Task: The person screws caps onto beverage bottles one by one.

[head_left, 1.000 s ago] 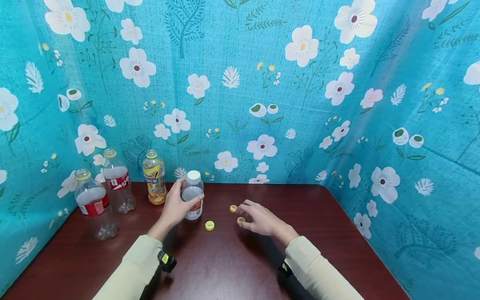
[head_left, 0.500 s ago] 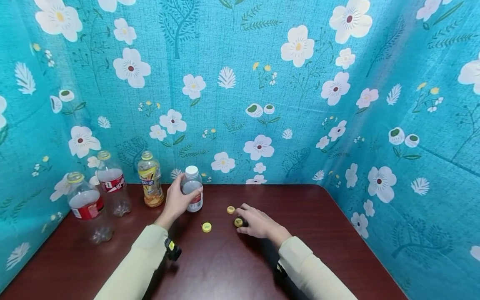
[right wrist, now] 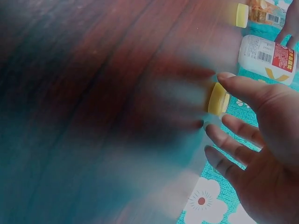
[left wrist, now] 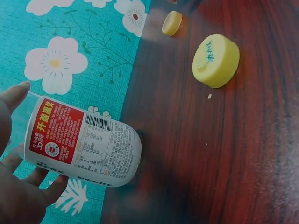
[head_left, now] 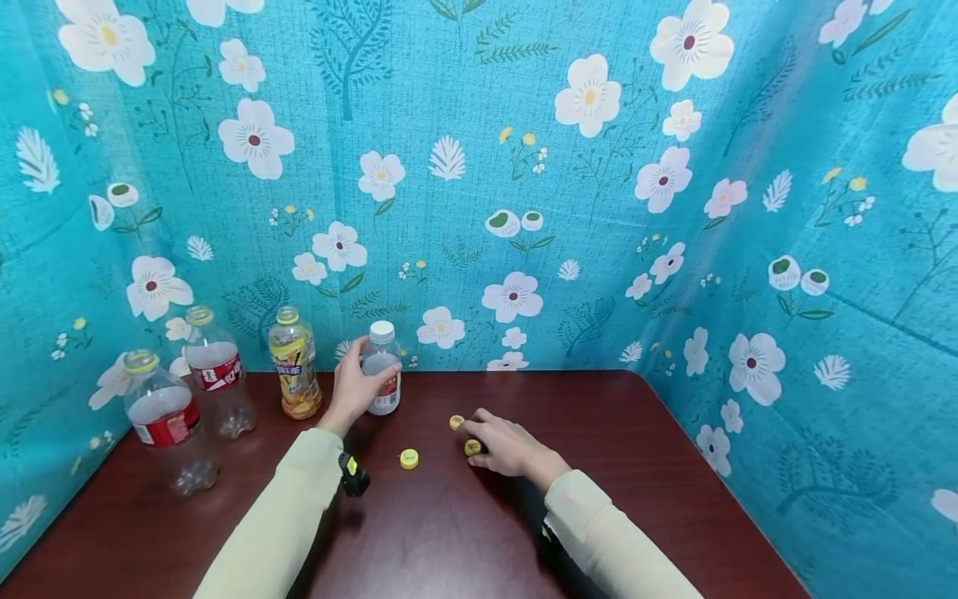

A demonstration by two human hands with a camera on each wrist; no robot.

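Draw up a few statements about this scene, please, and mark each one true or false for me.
1. The left hand holds the white-capped bottle. True.
2. The right hand is gripping a second bottle. False: the right hand has its thumb and fingers spread beside yellow caps.
3. Three yellow caps lie on the table. True.
4. Both red-labelled bottles lie on their sides. False: the red-labelled bottles stand upright.
5. In the head view, the yellow-labelled bottle stands left of the white-capped bottle. True.
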